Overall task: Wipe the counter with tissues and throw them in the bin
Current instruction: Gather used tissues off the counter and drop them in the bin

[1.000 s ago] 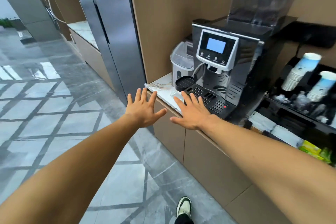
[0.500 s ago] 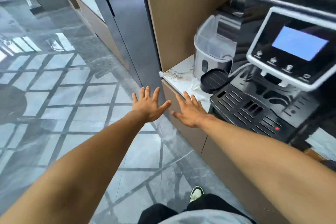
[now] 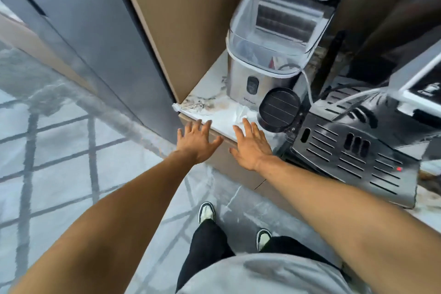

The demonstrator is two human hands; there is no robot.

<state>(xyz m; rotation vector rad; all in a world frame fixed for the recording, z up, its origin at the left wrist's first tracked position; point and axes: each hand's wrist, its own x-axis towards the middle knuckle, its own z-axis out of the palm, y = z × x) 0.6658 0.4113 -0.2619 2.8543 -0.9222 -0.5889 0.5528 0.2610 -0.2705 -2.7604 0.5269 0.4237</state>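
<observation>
The fingers of the left hand (image 3: 196, 143) and right hand (image 3: 251, 146) are spread apart and empty, held over the counter's (image 3: 216, 93) front edge. A crumpled tissue (image 3: 242, 112) is seen there, beside the steel appliance (image 3: 260, 55).

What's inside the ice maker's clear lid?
Through the ice maker lid: a ribbed metal block at the back and a dim basin below. Glare and blur hide whether ice is in it. Both hands, left hand and right hand, are empty by the counter edge.
</observation>
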